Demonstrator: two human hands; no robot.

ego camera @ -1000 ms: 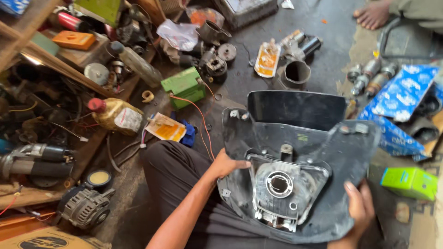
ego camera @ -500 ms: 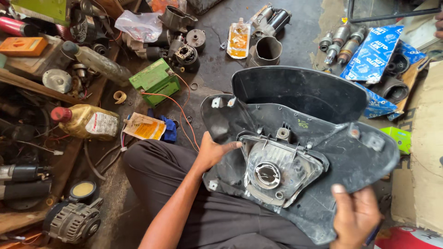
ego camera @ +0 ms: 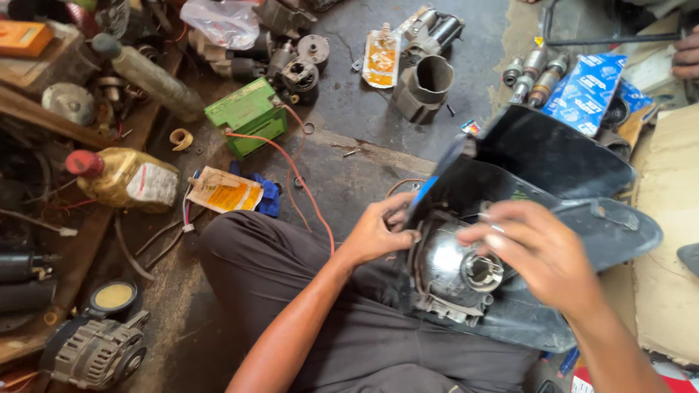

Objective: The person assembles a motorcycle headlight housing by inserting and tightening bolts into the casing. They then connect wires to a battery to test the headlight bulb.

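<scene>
A black plastic headlight cowl [ego camera: 568, 182] rests on my lap, tilted on edge with its inner side facing me. A chrome headlight reflector [ego camera: 455, 266] with a round bulb socket is fixed inside it. My left hand [ego camera: 375, 233] grips the cowl's left edge beside the reflector. My right hand [ego camera: 542, 255] lies over the reflector's right side, fingers curled near the socket; it is blurred and I cannot tell if it pinches anything.
On the concrete floor lie a green battery [ego camera: 247, 116] with a red wire, an oil bottle [ego camera: 127, 178], a metal cylinder sleeve [ego camera: 426, 87], blue boxes [ego camera: 586, 91], an alternator [ego camera: 95, 349] and engine parts. Cardboard [ego camera: 666, 240] lies at right. Another person's hand [ego camera: 684, 58] shows top right.
The cowl has turned from lying flat to tilted on its edge. My right hand left the lower right rim and came up over the reflector. My left hand stays on the left side.
</scene>
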